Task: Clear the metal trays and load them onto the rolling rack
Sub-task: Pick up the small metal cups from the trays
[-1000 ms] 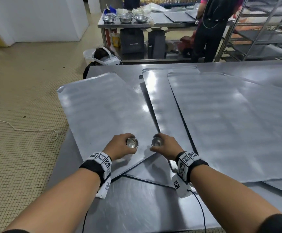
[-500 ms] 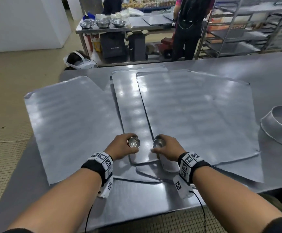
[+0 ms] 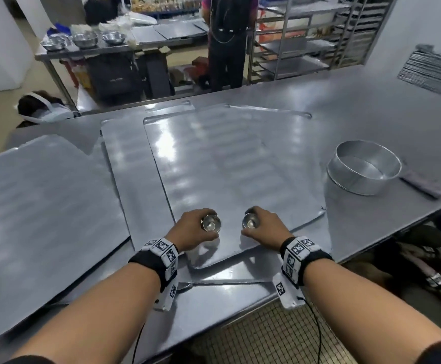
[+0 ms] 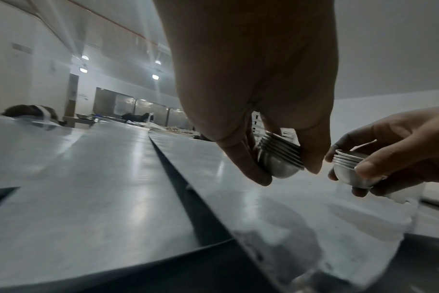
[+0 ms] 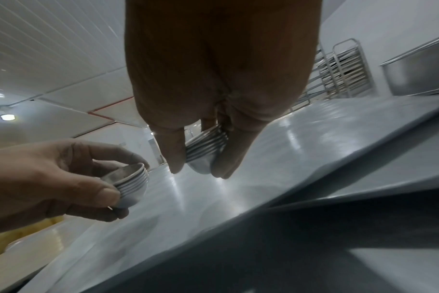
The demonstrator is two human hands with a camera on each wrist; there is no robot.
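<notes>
Several flat metal trays [image 3: 227, 164] lie overlapping on the steel table [image 3: 358, 106], with another tray [image 3: 40, 206] at the left. My left hand [image 3: 193, 229] grips a stack of small nested metal cups [image 3: 211, 223] [image 4: 280, 158] just above the near edge of the middle tray. My right hand [image 3: 264, 227] holds a second stack of the same cups [image 3: 250, 222] [image 5: 204, 152] a short way to the right. Both stacks hang clear of the tray surface. The rolling rack [image 3: 292, 40] stands beyond the table's far side.
A round metal pan [image 3: 363, 169] sits on the table at the right, a grey cloth [image 3: 424, 183] beside it. A stack of trays [image 3: 429, 72] lies at the far right corner. A person [image 3: 227, 40] stands by the rack; a back table [image 3: 56, 52] carries bowls.
The view has swung to the right, bringing the round pan and the table's right end into sight. Both hands still hold their cup stacks, now over the middle tray.
</notes>
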